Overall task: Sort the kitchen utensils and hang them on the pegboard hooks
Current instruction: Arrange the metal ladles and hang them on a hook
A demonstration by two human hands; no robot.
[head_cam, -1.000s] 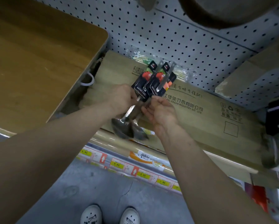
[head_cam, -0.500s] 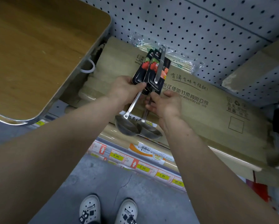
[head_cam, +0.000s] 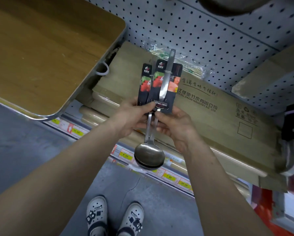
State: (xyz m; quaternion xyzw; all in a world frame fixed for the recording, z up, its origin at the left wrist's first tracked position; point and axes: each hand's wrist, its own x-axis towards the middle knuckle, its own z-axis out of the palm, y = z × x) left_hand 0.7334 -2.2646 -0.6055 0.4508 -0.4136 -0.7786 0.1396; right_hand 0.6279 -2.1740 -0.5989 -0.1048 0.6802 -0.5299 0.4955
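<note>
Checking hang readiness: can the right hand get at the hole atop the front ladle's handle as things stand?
Probably yes: the hole stands bare above the packaging cards. But the right hand pinches the ladles lower down, so it must let go while the left hand holds them.

A household-goods shop, seen from where I stand in its aisle: white pegboard (head_cam: 211,31) backs the shelf (head_cam: 95,136), yellow price tags (head_cam: 168,176) line the shelf's front edge, a printed shipping carton (head_cam: 228,120) lies on it, and the ladles (head_cam: 148,155) wear retail cards (head_cam: 160,86).
</note>
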